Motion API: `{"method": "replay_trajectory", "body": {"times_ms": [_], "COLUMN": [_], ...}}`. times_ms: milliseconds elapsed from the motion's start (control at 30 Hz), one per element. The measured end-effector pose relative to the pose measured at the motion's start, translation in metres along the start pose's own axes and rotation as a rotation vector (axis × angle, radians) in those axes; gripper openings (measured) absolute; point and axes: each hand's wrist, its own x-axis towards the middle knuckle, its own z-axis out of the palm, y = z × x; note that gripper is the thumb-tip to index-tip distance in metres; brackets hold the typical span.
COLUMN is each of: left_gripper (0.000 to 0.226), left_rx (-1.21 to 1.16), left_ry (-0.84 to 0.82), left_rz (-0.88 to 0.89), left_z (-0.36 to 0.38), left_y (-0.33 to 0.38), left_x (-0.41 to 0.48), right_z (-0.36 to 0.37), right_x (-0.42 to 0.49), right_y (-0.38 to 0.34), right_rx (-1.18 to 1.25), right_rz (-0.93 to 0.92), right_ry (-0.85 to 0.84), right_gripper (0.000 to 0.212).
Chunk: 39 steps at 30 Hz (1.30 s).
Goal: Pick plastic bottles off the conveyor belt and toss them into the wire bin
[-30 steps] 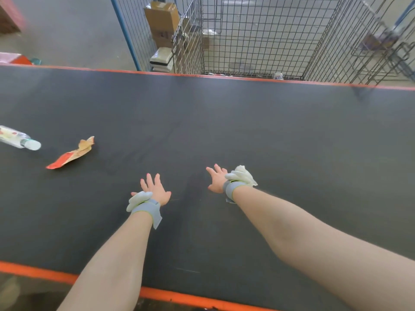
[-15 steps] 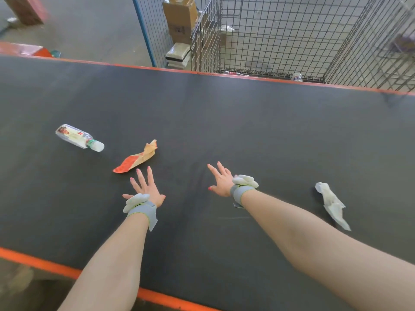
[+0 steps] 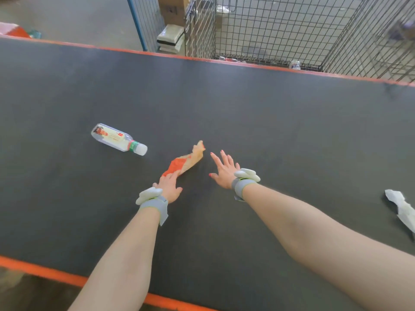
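A clear plastic bottle (image 3: 119,139), smooth-sided with a pale printed label, a green neck band and a white cap, lies on its side on the left half of the matte black conveyor belt (image 3: 269,122). It sits about midway between the belt's orange far and near edges, its cap pointing right. It has been carried well to the right of where it lay half a second ago, and neither hand holds it. A creased red-and-tan wrapper (image 3: 186,160) has travelled with it and now meets the fingertips of the left hand (image 3: 169,186), which is stretched flat and holds nothing; whether they touch cannot be told. The right hand (image 3: 224,168), fingers spread wide, hovers just beside the wrapper's far tip, also empty. Both wrists wear grey bands with white padding. A crumpled white paper (image 3: 402,207) has drifted to the belt's right edge. Beyond the far edge stands the wire bin (image 3: 280,30), a thin metal grid.
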Motion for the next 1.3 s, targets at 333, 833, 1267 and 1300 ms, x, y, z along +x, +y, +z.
{"method": "replay_trajectory", "body": {"times_ms": [333, 833, 1267, 1300], "left_gripper": [0.089, 0.07, 0.088, 0.09], "left_rx": [0.112, 0.033, -1.584, -1.589], "left_ry": [0.265, 0.153, -0.347, -0.35], "left_rz": [-0.171, -0.025, 0.036, 0.054], "left_z": [-0.056, -0.063, -0.237, -0.254], "left_y": [0.004, 0.128, 0.282, 0.292], "left_x": [0.039, 0.113, 0.224, 0.23], "right_z": [-0.025, -0.066, -0.162, -0.17], "right_x": [0.029, 0.054, 0.171, 0.181], "right_y": [0.001, 0.1, 0.139, 0.137], "right_rx": [-0.004, 0.138, 0.279, 0.284], "right_rz": [-0.072, 0.168, 0.202, 0.201], "right_ry": [0.087, 0.236, 0.583, 0.607], "right_gripper": [0.072, 0.062, 0.061, 0.061]}}
